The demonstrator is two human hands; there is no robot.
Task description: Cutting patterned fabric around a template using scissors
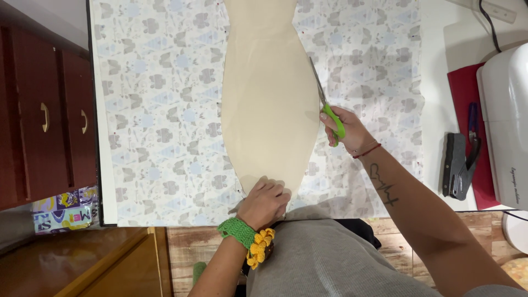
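A beige paper pattern (269,93) lies on a white fabric with a grey and blue print (159,110), spread over a white table (437,110). My right hand (346,129) grips green-handled scissors (325,102), whose blades run along the pattern's right edge, pointing away from me. My left hand (265,201) presses flat on the pattern's near end, close to the table's front edge. A green crocheted band with yellow flowers (247,239) is on that wrist.
A white sewing machine (506,121) stands at the right on a red mat (465,93), with a grey hole punch (457,165) beside it. A dark wooden drawer unit (47,115) stands left of the table. A wooden bench (82,264) lies below.
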